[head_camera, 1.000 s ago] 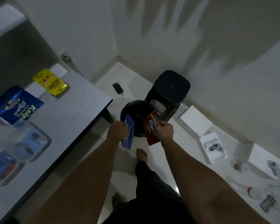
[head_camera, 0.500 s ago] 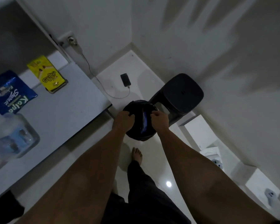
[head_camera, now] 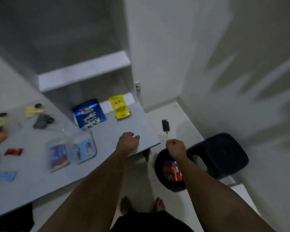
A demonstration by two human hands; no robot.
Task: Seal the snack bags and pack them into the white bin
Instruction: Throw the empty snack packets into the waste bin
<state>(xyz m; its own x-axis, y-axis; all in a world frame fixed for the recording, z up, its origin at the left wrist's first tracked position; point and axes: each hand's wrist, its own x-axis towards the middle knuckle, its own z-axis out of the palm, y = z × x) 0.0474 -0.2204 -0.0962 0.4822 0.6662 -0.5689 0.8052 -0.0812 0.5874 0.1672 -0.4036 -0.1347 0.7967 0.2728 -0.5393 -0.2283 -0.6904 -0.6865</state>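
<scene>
Both grips loosely curled and empty; left hand (head_camera: 128,142) lies nearer the blue bag (head_camera: 89,115), lengthwise toward upper left, than right hand (head_camera: 175,147).

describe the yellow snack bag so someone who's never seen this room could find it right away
Start at the grey table on the left and go to its far right corner, near the wall socket. The yellow bag lies flat there, right of the larger blue bag. It is the only bright yellow packet on the table.
</scene>
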